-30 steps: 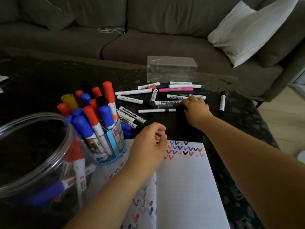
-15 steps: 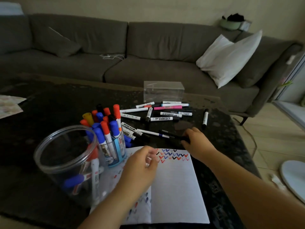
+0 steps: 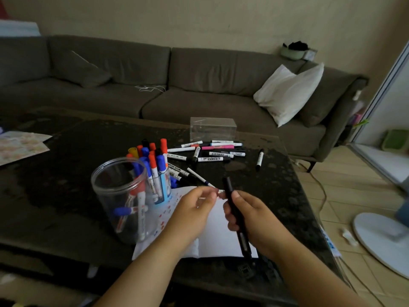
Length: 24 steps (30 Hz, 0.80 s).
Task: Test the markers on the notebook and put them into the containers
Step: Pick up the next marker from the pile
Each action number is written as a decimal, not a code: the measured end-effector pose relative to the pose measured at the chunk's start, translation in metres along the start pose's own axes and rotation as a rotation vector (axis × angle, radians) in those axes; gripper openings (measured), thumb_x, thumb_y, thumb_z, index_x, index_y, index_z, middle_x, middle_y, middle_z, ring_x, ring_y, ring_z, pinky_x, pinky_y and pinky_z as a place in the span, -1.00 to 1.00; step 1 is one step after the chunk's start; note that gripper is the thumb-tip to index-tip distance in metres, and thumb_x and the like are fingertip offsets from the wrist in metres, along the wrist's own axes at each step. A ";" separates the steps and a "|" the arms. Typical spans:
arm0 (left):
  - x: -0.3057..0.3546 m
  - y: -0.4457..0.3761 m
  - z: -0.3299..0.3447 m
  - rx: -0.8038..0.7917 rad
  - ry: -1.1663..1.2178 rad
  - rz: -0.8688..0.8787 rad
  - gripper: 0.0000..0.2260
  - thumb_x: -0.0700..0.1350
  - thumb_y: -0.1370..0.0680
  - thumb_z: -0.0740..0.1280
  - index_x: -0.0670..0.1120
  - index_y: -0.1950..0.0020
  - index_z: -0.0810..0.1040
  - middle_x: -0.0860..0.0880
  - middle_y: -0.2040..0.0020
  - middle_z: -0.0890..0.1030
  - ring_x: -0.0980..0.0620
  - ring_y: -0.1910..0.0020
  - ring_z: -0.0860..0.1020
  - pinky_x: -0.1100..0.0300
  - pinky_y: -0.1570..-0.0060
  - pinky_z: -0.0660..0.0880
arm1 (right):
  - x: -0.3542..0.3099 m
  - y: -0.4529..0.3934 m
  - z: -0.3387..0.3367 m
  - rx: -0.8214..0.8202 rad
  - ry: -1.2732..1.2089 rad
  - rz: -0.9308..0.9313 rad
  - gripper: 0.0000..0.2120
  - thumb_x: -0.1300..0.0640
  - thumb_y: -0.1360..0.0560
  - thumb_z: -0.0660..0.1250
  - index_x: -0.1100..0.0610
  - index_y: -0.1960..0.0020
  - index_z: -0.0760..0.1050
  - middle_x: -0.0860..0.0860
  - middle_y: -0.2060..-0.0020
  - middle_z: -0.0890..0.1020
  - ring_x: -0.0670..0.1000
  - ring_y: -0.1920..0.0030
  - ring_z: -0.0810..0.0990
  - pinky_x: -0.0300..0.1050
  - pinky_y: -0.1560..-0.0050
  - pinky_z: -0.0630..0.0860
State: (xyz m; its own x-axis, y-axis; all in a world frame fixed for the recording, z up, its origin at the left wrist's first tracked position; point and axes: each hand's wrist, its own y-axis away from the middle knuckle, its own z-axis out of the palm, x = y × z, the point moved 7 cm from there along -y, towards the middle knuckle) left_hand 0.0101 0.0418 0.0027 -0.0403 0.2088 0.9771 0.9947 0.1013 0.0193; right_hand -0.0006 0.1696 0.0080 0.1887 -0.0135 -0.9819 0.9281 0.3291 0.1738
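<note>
1. Black marker (image 3: 235, 214) held in the right hand (image 3: 250, 218), fingers curled round the barrel, one end up and tilted away, the other end low over the near edge of the notebook (image 3: 221, 235)
2. Left hand (image 3: 194, 204) just beside it, fingertips bent toward the marker's upper part; whether pinching anything, cannot tell
3. Notebook open on the worktop (image 3: 66, 196) near its front edge, under both hands, small coloured marks on the left page
4. Clear round jar (image 3: 120, 196) at the notebook's left corner, upright, a few blue and red capped markers inside
5. Blue cup (image 3: 162, 187) just behind the jar, touching or nearly so, crammed with upright markers (image 3: 155, 160) in red, blue, yellow and black caps
6. Loose markers (image 3: 212, 151) scattered across the middle of the worktop, mostly white barrels, one pink; one lone black-capped marker (image 3: 260, 159) apart toward the right edge
7. Clear rectangular box (image 3: 212, 128) beyond the pile, near the far edge
8. Patterned paper (image 3: 20, 145) at the left edge
9. Grey sofa (image 3: 155, 69) behind the worktop, white cushion (image 3: 287, 91) toward its right end
10. White fan base (image 3: 380, 238) on the tiled floor at right
</note>
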 end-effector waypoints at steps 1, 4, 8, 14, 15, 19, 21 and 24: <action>0.000 0.004 0.003 -0.037 0.100 -0.039 -0.82 0.05 -0.58 0.21 0.11 -0.07 0.58 0.12 0.05 0.62 0.08 -0.02 0.57 0.01 -0.15 0.48 | 0.003 0.006 0.008 -0.046 -0.080 0.050 -0.67 0.09 -0.65 0.05 0.26 -0.06 0.51 0.04 0.37 0.47 -0.09 0.43 0.37 -0.25 0.41 0.33; 0.005 0.017 0.012 -0.184 0.423 -0.120 -0.74 -0.01 -0.60 0.17 -0.03 -0.01 0.65 -0.02 0.30 0.52 0.04 0.33 0.55 0.01 0.00 0.49 | 0.006 0.025 0.033 -0.208 -0.327 0.167 -0.64 0.03 -0.64 0.05 0.26 0.06 0.47 0.05 0.42 0.41 -0.11 0.48 0.28 -0.32 0.53 0.22; 0.017 0.035 0.016 -0.312 0.754 -0.151 -0.75 -0.06 -0.53 0.19 -0.17 0.03 0.61 -0.20 0.06 0.63 0.02 0.28 0.63 0.12 0.24 0.60 | 0.009 0.041 0.050 -0.322 -0.569 0.238 -0.63 -0.01 -0.53 0.12 0.27 0.13 0.53 0.04 0.43 0.39 -0.14 0.52 0.27 -0.37 0.61 0.24; 0.020 0.041 0.011 -0.225 0.698 -0.115 -0.77 -0.13 -0.60 0.13 -0.21 0.11 0.51 -0.15 0.18 0.67 0.12 0.56 0.51 0.30 0.48 0.49 | 0.007 0.045 0.055 -0.280 -0.369 0.117 -0.68 0.04 -0.63 0.05 0.22 0.14 0.41 -0.03 0.47 0.34 -0.17 0.51 0.21 -0.38 0.56 0.18; 0.019 0.041 0.010 -0.201 0.666 -0.108 -0.77 -0.13 -0.60 0.14 -0.20 0.11 0.52 -0.13 0.18 0.68 0.12 0.57 0.50 0.31 0.48 0.47 | 0.007 0.044 0.053 -0.239 -0.284 0.078 -0.69 0.05 -0.64 0.03 0.21 0.13 0.39 -0.04 0.47 0.34 -0.16 0.51 0.20 -0.37 0.55 0.17; 0.007 0.034 0.007 -0.026 0.562 -0.131 -0.78 -0.15 -0.61 0.17 -0.19 0.11 0.56 -0.08 0.19 0.70 0.06 0.24 0.64 0.27 0.22 0.51 | 0.006 0.040 0.039 -0.012 0.390 -0.121 -0.78 0.10 -0.64 0.10 0.19 0.04 0.44 -0.04 0.42 0.38 -0.12 0.44 0.30 -0.35 0.43 0.24; 0.000 0.028 -0.005 0.114 0.561 -0.180 -0.80 -0.13 -0.60 0.21 -0.15 0.15 0.55 -0.05 0.21 0.69 0.04 0.12 0.65 0.23 0.07 0.46 | 0.009 0.040 0.037 0.060 0.868 -0.240 -0.82 0.04 -0.63 0.13 0.11 0.08 0.39 -0.10 0.40 0.39 -0.13 0.40 0.34 -0.31 0.40 0.26; -0.003 0.021 -0.021 0.205 0.483 -0.168 -0.84 -0.10 -0.58 0.26 -0.08 0.17 0.54 0.02 0.17 0.69 0.12 0.08 0.64 0.25 0.03 0.42 | 0.026 0.042 0.025 0.115 0.890 -0.164 -0.76 -0.01 -0.62 0.14 0.11 0.12 0.43 -0.07 0.36 0.47 -0.07 0.34 0.41 -0.16 0.32 0.31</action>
State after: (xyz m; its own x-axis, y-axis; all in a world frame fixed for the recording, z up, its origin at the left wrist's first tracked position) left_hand 0.0335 0.0225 0.0043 -0.1004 -0.2917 0.9512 0.9375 0.2924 0.1886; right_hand 0.0514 0.1597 -0.0088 -0.2216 0.6975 -0.6814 0.9567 0.2908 -0.0134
